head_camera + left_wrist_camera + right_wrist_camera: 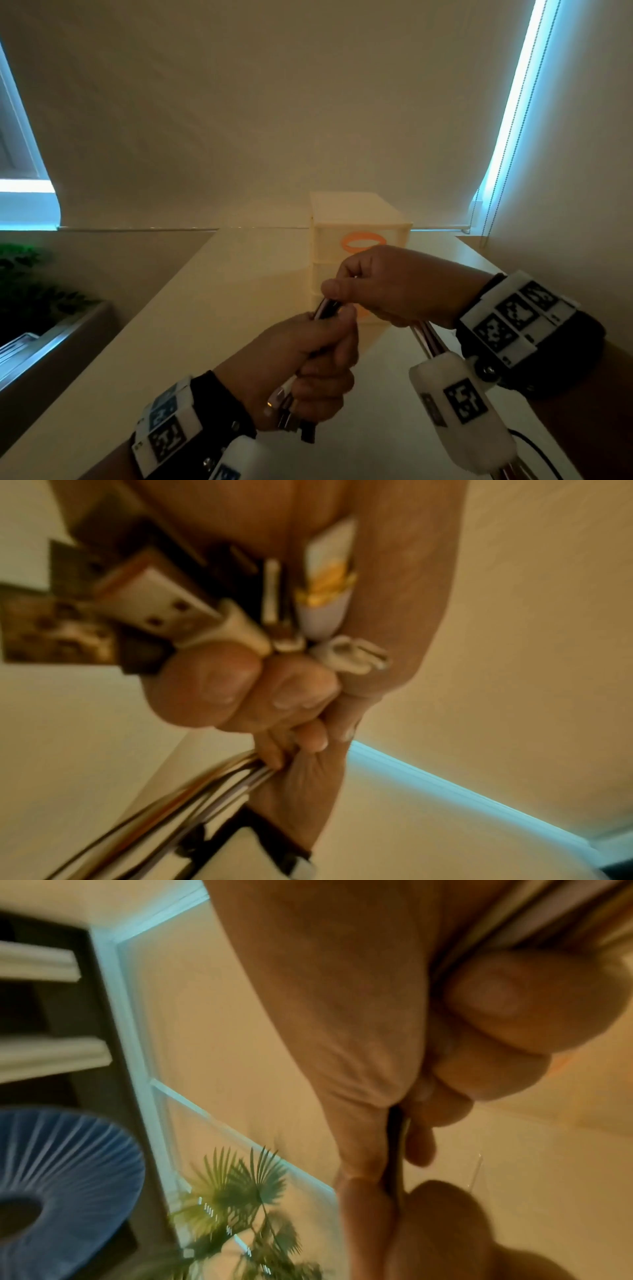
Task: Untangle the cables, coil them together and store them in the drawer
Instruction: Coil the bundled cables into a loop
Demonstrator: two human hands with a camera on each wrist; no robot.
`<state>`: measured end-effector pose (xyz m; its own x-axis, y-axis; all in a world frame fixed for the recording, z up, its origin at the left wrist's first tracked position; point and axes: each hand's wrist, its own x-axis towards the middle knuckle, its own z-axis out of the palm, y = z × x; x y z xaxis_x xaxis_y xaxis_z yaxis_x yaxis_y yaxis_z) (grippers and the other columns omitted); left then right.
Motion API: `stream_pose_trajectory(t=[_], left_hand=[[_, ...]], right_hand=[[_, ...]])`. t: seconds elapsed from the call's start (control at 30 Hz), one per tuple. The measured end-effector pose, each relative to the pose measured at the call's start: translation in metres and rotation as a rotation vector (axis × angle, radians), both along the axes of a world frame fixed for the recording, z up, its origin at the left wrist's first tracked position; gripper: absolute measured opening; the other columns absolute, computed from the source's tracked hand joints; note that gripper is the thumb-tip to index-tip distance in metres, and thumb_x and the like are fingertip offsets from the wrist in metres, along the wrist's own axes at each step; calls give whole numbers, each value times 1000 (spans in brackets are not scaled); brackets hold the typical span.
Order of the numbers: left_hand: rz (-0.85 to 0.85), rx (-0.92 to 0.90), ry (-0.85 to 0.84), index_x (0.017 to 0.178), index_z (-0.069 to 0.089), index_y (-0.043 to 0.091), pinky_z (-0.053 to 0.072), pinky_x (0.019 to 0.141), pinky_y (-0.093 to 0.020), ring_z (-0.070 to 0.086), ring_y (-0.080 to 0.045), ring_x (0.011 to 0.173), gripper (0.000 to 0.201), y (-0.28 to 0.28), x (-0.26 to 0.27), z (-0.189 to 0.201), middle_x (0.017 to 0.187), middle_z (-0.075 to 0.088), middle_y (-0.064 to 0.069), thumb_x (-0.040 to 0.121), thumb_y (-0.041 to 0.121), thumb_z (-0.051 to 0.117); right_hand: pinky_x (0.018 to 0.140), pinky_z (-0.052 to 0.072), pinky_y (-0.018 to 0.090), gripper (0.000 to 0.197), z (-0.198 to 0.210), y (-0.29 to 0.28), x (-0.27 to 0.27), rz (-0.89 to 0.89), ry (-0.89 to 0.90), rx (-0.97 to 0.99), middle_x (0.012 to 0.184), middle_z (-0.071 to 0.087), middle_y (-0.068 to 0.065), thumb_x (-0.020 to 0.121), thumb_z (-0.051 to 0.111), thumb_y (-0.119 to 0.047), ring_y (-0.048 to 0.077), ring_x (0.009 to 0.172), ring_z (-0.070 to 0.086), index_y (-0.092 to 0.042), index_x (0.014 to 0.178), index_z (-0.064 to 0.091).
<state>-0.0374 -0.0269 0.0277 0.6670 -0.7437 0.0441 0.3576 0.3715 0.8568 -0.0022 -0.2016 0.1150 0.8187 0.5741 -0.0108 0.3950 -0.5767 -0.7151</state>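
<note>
Surface: cream-white counter [212, 342], running away toward the far wall, pretty dim warm light on it.
Room: pale roller blind [274, 102] covers the far wall, cold blue daylight leaking down both its sides; a bead chain [513, 113] hangs at the right.
Around: a green plant [30, 284] sits off the counter's left edge. From the right wrist view there's a palm-like plant [246, 1204] and a blue pleated round thing [61, 1177], too blurry to name.
In the way: both hands sit right in front of the drawer unit, hiding its lower fronts.
Container: small cream drawer unit [359, 219] at the far end of the counter, orange ring handle [363, 241] on the top drawer, which looks closed. Can't see what's inside.
Cables: bundle of cables [192, 785] held in the air above the counter, between the two hands, plug ends [178, 612] sticking out below the left fist.
Left hand [308, 363]: fingers wrapped tight round the bundle.
Right hand [394, 284]: fingers curled, thumb pinching the cables just above the left hand.
</note>
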Motion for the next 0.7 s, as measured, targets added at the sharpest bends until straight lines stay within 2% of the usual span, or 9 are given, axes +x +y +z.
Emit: stream_pose_trajectory(t=[0.07,0.13,0.2,0.33,0.43,0.5,0.57,0.63,0.7], left_hand=[[73,-93,-49,75,48,7,28,37,-17,34,-7,35,41,7,3,6,49,30,2,104,35,54],[115,-182,-85,75,48,6,28,37,-20,32,-9,35,43,16,6,12,49,28,1,107,35,48],[129,-246,-109,76,49,6,25,38,-25,26,-12,38,44,19,6,14,50,27,0,108,36,45],[104,-410,-125,80,54,5,25,45,-28,28,-12,42,47,19,4,19,52,29,1,111,37,36],[124,-539,-131,88,61,3,34,49,-25,43,-11,46,50,30,8,23,54,38,2,111,38,32],[203,-568,-110,94,67,4,45,56,-23,58,-12,55,43,32,8,26,56,51,2,108,37,44],[336,-566,-92,97,74,5,56,62,-26,67,-14,64,28,30,5,27,60,62,2,92,33,71],[430,-556,-99,103,77,7,62,69,-31,76,-19,81,37,28,4,25,71,74,-1,74,28,88],[474,-531,-139,112,77,8,62,78,-34,75,-24,100,47,28,3,27,93,79,-7,69,22,91]], right_hand=[[41,25,21,44,-10,-1,-1,1,242,209,55,39,-5,83,58,-57,9,45,30,-13,86,54],[41,26,19,36,-23,-3,-6,35,486,375,61,36,-5,88,54,-54,8,48,29,-19,81,53],[41,24,18,34,-34,-6,-12,57,649,512,61,34,-5,91,54,-52,8,48,27,-20,79,53],[43,19,21,33,-42,-9,-22,19,684,614,64,29,-2,93,55,-48,10,48,23,-17,85,57],[40,17,19,31,-48,-8,-32,-56,693,627,63,27,-1,91,54,-46,11,48,20,-16,83,56],[40,16,19,32,-54,-5,-37,-107,671,615,64,25,0,93,52,-46,11,49,19,-16,81,53],[41,15,18,34,-58,1,-40,-147,637,586,65,24,0,97,48,-45,12,49,18,-16,81,51],[41,15,17,35,-60,10,-43,-161,622,568,63,24,-1,101,44,-45,12,48,17,-16,81,49],[40,16,17,36,-62,17,-46,-159,592,555,59,27,-2,102,42,-45,11,47,19,-16,82,49]])
